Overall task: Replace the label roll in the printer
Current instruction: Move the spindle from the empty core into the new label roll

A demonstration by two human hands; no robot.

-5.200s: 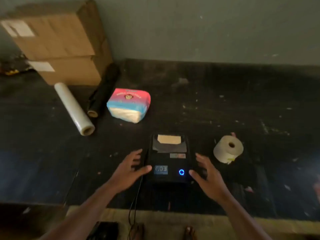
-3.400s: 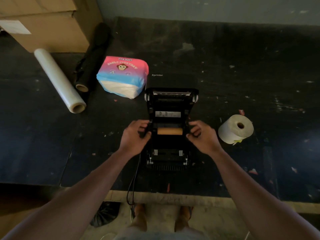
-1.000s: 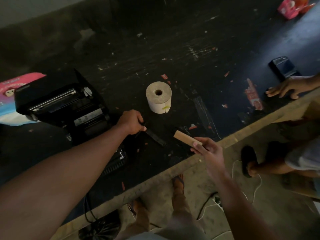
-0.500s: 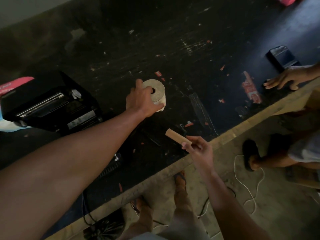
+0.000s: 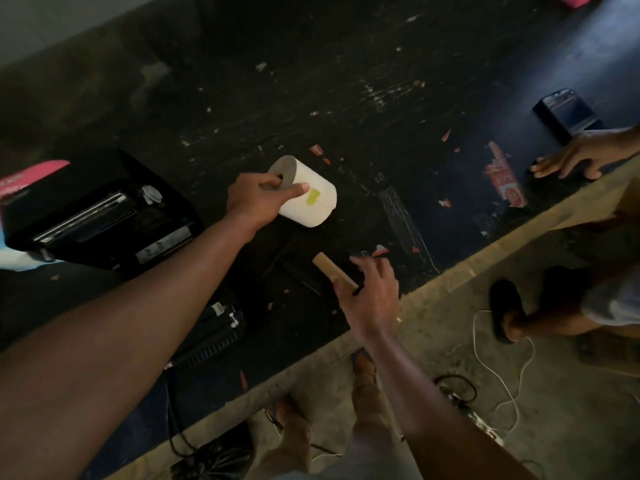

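Note:
My left hand [image 5: 254, 199] grips a full white label roll [image 5: 311, 197] with a yellow sticker, lifted and tipped on its side above the dark table. The black printer [image 5: 100, 216] sits at the left with its lid open. My right hand [image 5: 372, 292] hovers near the table's front edge with fingers spread, a brown cardboard core [image 5: 332, 271] resting against its thumb side. A thin dark spindle [image 5: 301, 271] lies on the table between the printer and the core.
Another person's hand [image 5: 581, 155] rests on the table edge at the right, beside a small black device [image 5: 564, 114]. Their feet and a white cable [image 5: 512, 375] are on the floor. A pink packet [image 5: 24, 176] shows behind the printer. A black cord [image 5: 173, 417] hangs below it.
The printer's lid was opened and the empty core taken out. My left hand has picked the label roll up off the table and tipped it. My right hand's fingers have spread around the core.

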